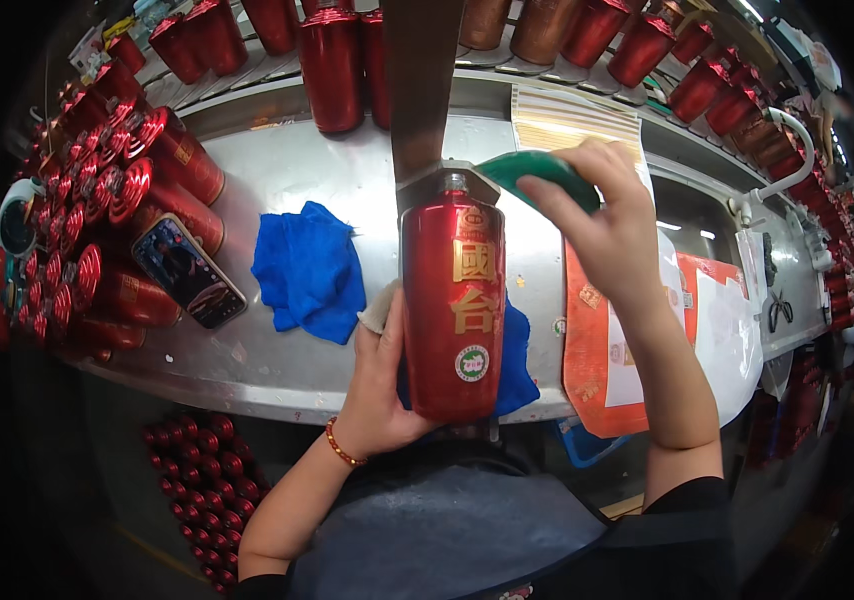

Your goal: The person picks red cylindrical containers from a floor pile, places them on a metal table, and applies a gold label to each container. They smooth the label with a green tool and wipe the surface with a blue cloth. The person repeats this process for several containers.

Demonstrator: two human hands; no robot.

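Note:
A tall red bottle [452, 310] with gold characters and a round sticker stands upright at the front edge of the metal worktable [277, 350]. My left hand [382, 370] grips its lower left side, with a pale cloth pad tucked under the fingers. My right hand [602, 225] holds a green scouring pad [527, 172] beside the bottle's neck and silver cap [455, 182]. A brown upright post [422, 80] rises right behind the cap.
A crumpled blue cloth [309, 270] lies left of the bottle. A phone [189, 270] rests at the left among red bottles lying on their sides [97, 210]. More red bottles [332, 65] line the back shelf. Orange and white papers [647, 350] and scissors [780, 310] lie to the right.

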